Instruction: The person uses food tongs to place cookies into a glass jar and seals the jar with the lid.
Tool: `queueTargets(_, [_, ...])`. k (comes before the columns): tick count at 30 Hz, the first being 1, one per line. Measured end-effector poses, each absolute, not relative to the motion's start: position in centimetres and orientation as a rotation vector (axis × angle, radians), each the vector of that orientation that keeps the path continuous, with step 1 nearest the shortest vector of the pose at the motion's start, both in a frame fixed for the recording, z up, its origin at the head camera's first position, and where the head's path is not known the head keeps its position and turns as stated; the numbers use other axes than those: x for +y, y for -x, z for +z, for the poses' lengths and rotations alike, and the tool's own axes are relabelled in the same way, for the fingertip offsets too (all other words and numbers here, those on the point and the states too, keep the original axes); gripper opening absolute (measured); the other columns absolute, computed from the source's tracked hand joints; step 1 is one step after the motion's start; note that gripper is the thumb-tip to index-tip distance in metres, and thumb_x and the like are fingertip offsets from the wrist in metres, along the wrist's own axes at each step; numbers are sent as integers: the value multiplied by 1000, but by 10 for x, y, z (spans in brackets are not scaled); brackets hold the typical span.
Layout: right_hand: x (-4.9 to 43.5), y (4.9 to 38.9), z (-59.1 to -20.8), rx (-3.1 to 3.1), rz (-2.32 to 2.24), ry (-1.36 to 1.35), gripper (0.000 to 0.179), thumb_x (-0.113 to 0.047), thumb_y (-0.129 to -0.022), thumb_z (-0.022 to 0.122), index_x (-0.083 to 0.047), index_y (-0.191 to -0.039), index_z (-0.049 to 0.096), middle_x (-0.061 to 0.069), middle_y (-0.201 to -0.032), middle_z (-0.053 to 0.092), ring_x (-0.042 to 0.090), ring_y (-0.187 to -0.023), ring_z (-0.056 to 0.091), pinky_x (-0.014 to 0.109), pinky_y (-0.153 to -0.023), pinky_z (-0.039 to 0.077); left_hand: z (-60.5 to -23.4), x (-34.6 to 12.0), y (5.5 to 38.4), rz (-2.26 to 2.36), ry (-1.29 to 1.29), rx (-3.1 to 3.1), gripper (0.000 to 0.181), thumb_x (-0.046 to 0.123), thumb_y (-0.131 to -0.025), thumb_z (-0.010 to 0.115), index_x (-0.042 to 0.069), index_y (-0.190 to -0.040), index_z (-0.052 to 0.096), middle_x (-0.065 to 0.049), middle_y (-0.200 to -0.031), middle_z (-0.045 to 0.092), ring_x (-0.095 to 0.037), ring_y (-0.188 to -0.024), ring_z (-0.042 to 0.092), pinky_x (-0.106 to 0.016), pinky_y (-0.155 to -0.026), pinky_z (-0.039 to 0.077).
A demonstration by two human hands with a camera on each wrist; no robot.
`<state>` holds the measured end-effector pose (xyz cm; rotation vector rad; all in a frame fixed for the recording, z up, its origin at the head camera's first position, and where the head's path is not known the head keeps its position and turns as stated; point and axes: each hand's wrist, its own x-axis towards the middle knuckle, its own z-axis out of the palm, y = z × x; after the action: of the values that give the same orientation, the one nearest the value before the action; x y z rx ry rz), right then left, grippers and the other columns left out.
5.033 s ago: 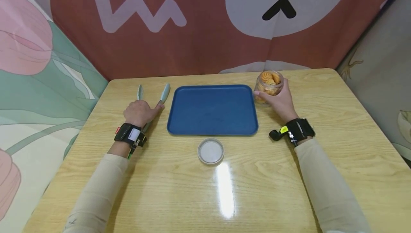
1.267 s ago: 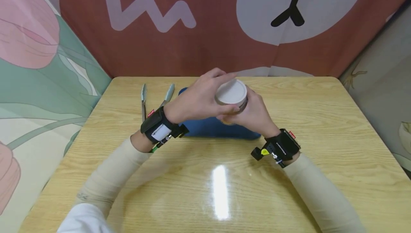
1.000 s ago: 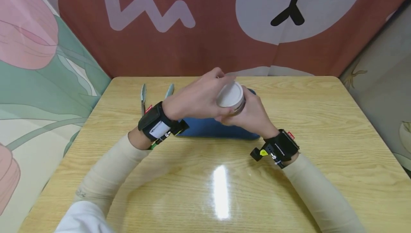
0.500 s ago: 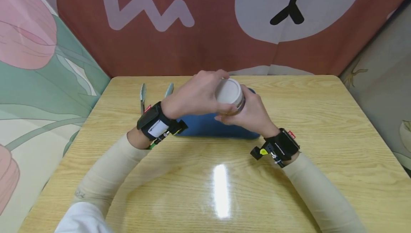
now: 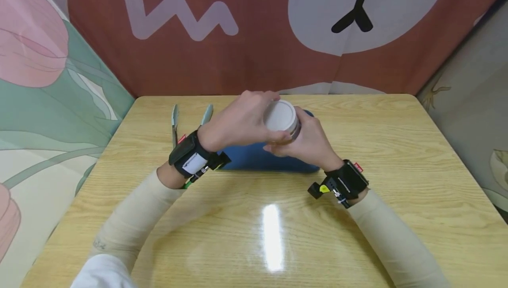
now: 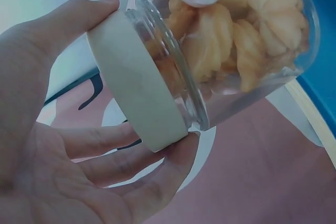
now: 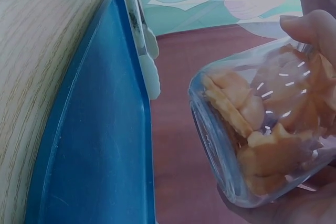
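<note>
Both hands meet above the tray around one clear jar of swirl-shaped cookies (image 6: 236, 40). My left hand (image 5: 238, 120) grips the white lid (image 5: 280, 115) between thumb and fingers. In the left wrist view the lid sits over the jar's mouth; how tightly it fits cannot be told. My right hand (image 5: 313, 140) is wrapped round the jar's body and holds it up off the table, its thumb on the glass near the neck. The right wrist view shows the jar's base and the golden cookies (image 7: 268, 156) inside.
Beneath the hands lies a blue tray (image 5: 270, 161), partly hidden by them. Tongs (image 5: 174, 122) with pale blue tips lie left of it, partly covered by the left wrist. A patterned cloth (image 5: 254, 67) hangs behind the wooden table (image 5: 222, 235).
Five seconds ago the lid lay before the tray, the left hand was at the tongs and the right held the uncovered jar. Lately the left fingers have shifted slightly on the lid.
</note>
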<state>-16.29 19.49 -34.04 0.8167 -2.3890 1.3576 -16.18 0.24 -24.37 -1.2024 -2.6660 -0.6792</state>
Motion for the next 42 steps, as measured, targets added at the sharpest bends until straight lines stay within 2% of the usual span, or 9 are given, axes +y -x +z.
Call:
queueTargets(12, [197,161,-337,-2410,1354,-818,88,-44,-57,86,-16,-130,46,0,-117,57,14,-98,55,44,-75,51,-245,2,161,-608,1244,-2628,77,54,-71,72,4,-126,54,-2,-101,62,-7,-81,55,-23,-62,50])
queueTargets(18, [197,160,-336,-2394,1358,-804,86,-44,-56,87,-17,-129,47,-2,-115,58,13,-97,55,43,-73,51,-245,1,161,-623,1247,-2612,73,54,-70,73,6,-123,55,1,-98,62,-7,-80,54,-23,-61,49])
queueTargets(23, [197,161,-336,-2409,1352,-800,88,-45,-55,87,-17,-129,48,-2,-114,58,13,-97,55,43,-74,51,-245,2,160,-586,1265,-2596,74,52,-71,73,5,-124,56,-1,-101,63,-7,-82,55,-22,-62,50])
queueTargets(29, [194,153,-329,-2416,1388,-817,86,-36,-57,88,-15,-130,48,1,-115,58,15,-98,55,45,-77,49,-248,1,161,-543,1300,-2575,68,52,-72,73,8,-120,56,1,-100,63,-7,-81,55,-23,-63,49])
queueTargets(32, [192,145,-319,-2408,1426,-862,83,-25,-59,89,-11,-130,48,5,-115,58,17,-98,55,47,-78,49,-248,-1,163,-537,1371,-2541,60,51,-73,72,11,-115,57,3,-98,62,-5,-80,54,-23,-63,49])
queueTargets(35, [192,138,-310,-2426,1495,-935,82,-16,-59,89,-9,-129,48,8,-114,58,18,-98,55,47,-79,49,-247,-5,163,-574,1502,-2503,61,48,-72,75,12,-118,58,4,-103,61,-4,-85,53,-23,-66,49])
queueTargets(42, [199,133,-303,-2545,1567,-1181,81,-14,-58,89,-12,-128,48,3,-115,58,16,-99,56,45,-81,49,-241,-12,163,-583,1916,-2398,72,37,-68,83,15,-130,54,7,-120,57,-6,-103,47,-29,-80,47])
